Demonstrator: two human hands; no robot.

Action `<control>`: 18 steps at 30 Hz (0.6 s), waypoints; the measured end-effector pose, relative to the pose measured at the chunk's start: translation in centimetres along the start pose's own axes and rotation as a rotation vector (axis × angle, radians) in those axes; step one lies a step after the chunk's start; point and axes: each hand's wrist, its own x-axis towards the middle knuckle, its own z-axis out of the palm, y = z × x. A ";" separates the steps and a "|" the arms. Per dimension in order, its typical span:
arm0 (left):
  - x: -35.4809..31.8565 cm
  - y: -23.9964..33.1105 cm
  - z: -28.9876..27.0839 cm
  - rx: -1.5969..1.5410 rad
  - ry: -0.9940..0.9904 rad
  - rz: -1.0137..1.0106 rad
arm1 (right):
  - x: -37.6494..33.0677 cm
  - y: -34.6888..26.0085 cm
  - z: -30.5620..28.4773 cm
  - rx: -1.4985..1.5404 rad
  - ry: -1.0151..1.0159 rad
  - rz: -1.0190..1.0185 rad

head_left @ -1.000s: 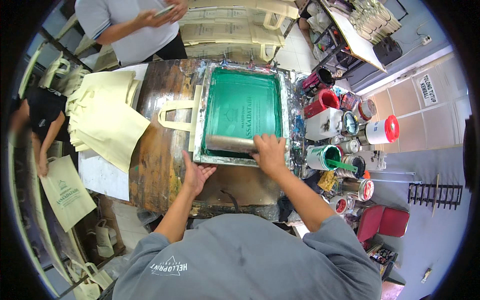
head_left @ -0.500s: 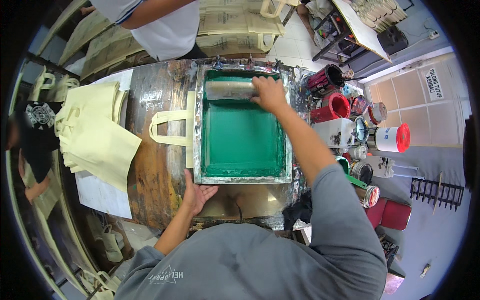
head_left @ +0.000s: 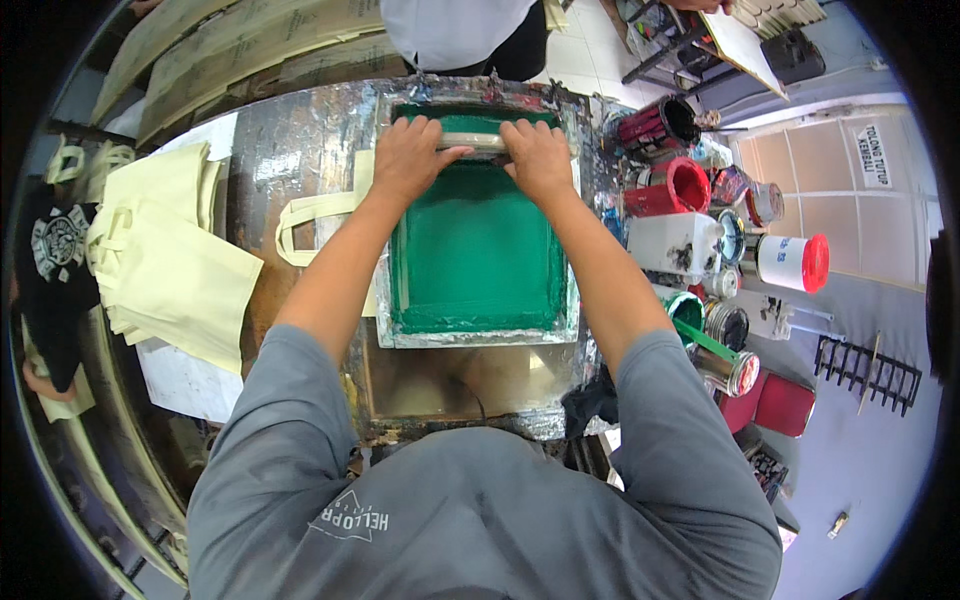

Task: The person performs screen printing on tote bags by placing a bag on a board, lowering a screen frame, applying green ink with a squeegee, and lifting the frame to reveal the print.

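Note:
Both my hands grip a squeegee (head_left: pixel 470 142) near the far end of a screen printing frame (head_left: pixel 480 339). My left hand (head_left: pixel 408 158) is closed over its left end, and my right hand (head_left: pixel 537 157) is closed over its right end. Green ink shows around the blade, and the mesh (head_left: pixel 478 260) inside the frame is green. The frame lies flat on the worktable. From under its left side sticks out a pale yellow cloth bag (head_left: pixel 362 180) with a loop handle (head_left: pixel 296 228); the rest of the bag is hidden by the frame.
A stack of pale yellow bags (head_left: pixel 165 250) lies on the table's left. Paint cans and buckets, including a red bucket (head_left: pixel 680 188) and a green-inked can (head_left: pixel 685 308), line the right edge. A person in a white shirt (head_left: pixel 455 30) stands beyond the table; another in black (head_left: pixel 60 250) is at the left.
My left hand has moved from the frame's near edge up onto the squeegee beside my right hand. The person in white has shifted right.

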 end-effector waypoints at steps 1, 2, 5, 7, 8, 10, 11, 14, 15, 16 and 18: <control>-1.1 0.6 -0.1 -0.009 -0.027 -0.002 | -1.3 -0.4 -0.3 0.005 -0.031 0.001; -2.4 1.1 -0.4 -0.014 -0.053 -0.007 | -2.8 -1.0 -0.5 0.026 -0.011 -0.002; -6.3 4.1 -2.4 -0.021 -0.079 -0.019 | -7.7 -2.8 -1.2 0.042 -0.039 0.022; -9.3 5.9 -4.4 -0.026 -0.083 -0.022 | -11.1 -4.4 -1.5 0.068 -0.006 0.006; -11.2 6.9 -5.3 -0.034 -0.087 -0.022 | -13.1 -5.5 -1.9 0.068 -0.030 0.006; -14.9 8.7 -7.5 -0.041 -0.117 -0.027 | -17.0 -7.6 -3.0 0.061 -0.038 0.000; -16.7 9.6 -8.4 -0.043 -0.151 -0.031 | -19.0 -8.6 -3.1 0.060 -0.027 0.001; -19.0 11.3 -10.8 -0.077 -0.212 -0.046 | -22.7 -10.5 -4.3 0.106 -0.078 0.024; -19.1 11.4 -11.0 -0.085 -0.238 -0.068 | -22.4 -10.2 -4.7 0.126 -0.077 0.008; -19.1 11.1 -10.8 -0.148 -0.224 -0.111 | -21.3 -9.6 -5.0 0.145 -0.075 -0.006; -18.4 10.0 -10.5 -0.282 -0.193 -0.188 | -19.9 -8.9 -5.2 0.156 -0.091 -0.031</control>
